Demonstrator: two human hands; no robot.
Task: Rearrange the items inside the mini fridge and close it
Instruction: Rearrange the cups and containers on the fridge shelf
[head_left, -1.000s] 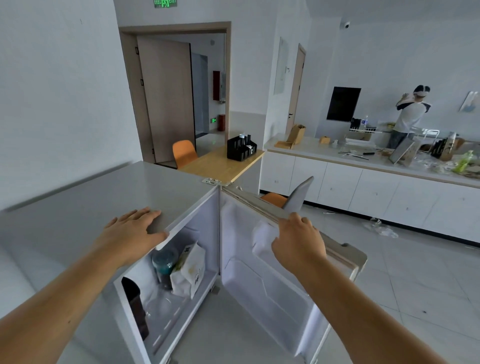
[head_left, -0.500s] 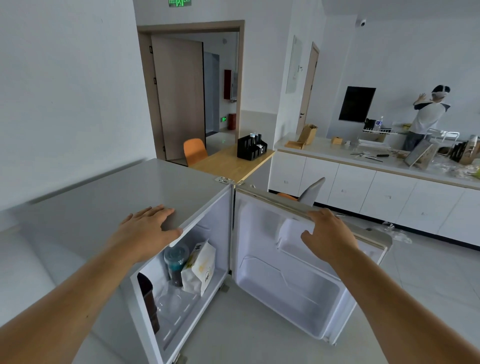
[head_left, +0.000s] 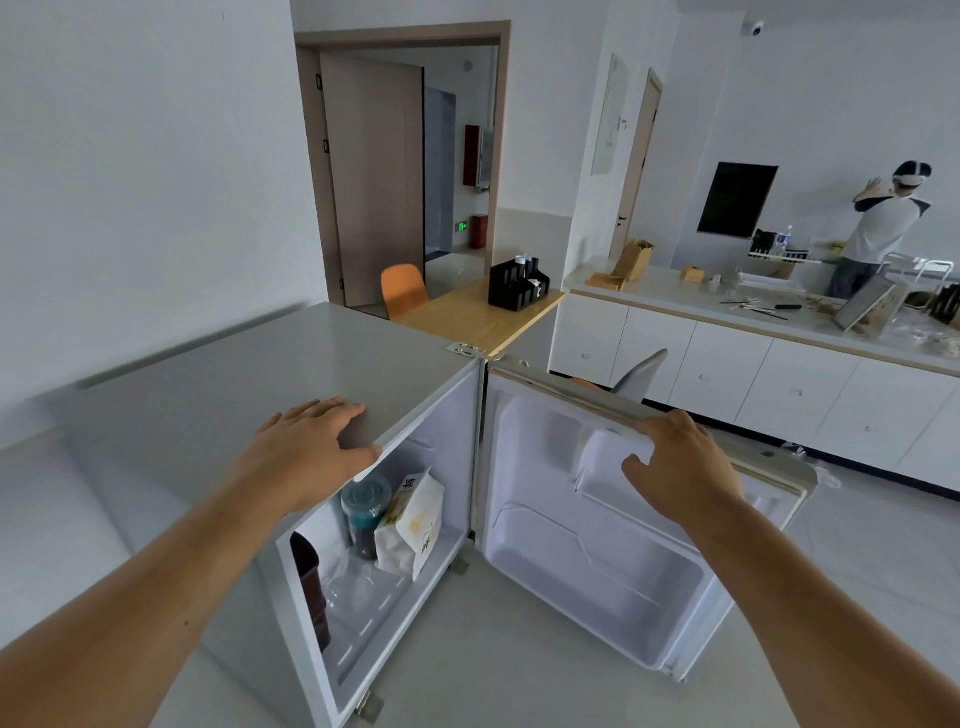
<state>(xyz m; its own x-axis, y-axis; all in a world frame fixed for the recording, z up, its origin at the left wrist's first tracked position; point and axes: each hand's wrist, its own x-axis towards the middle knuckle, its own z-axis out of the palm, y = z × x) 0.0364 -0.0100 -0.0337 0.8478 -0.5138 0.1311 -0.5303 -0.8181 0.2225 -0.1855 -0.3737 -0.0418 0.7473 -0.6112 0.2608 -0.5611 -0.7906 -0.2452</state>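
Head view: left hand (head_left: 317, 447) lies flat and open on the fridge (head_left: 249, 395) top, gripping nothing; right hand (head_left: 680, 467) curls over the open door (head_left: 597, 545)'s top edge. Cup (head_left: 365, 512), bag (head_left: 413, 525) and bottle (head_left: 310, 587) sit inside. Rearranging seems not begun; next, reach in.

The room is lit evenly and brightly by soft, diffuse light; only faint shadows are cast. A dull sheen is seen on the fridge top (head_left: 249, 395). Straight lines are bowed toward the frame edges, and slight blur is seen there.
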